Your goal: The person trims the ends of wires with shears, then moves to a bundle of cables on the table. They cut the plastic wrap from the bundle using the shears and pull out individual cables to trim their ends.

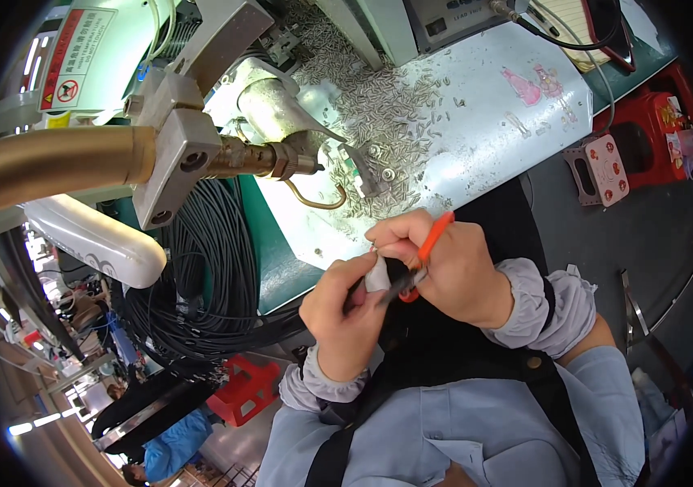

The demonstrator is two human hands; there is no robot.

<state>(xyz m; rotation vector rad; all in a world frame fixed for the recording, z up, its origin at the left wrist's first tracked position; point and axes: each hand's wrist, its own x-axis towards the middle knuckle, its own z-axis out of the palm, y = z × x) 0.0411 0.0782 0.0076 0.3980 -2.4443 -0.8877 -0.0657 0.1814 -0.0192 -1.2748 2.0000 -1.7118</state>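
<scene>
My two hands meet near the front edge of the bench, fingertips almost touching. In my left hand (342, 304), thumb and fingers close on a small white piece (376, 276); its exact kind is unclear. My right hand (460, 272) is curled around orange-handled scissors (436, 236), with the dark blades pointing toward my left hand. The right thumb and forefinger also pinch at the top of the white piece, and what lies between those fingertips is too small to make out.
Beyond my hands, loose metal pins (383, 105) cover part of the metal-topped bench (476, 138). A machine with a brass-coloured cylinder (71, 165) overhangs the left side. Coiled black cable (200, 268) lies left of my hands. Red stools (245, 390) stand at both sides.
</scene>
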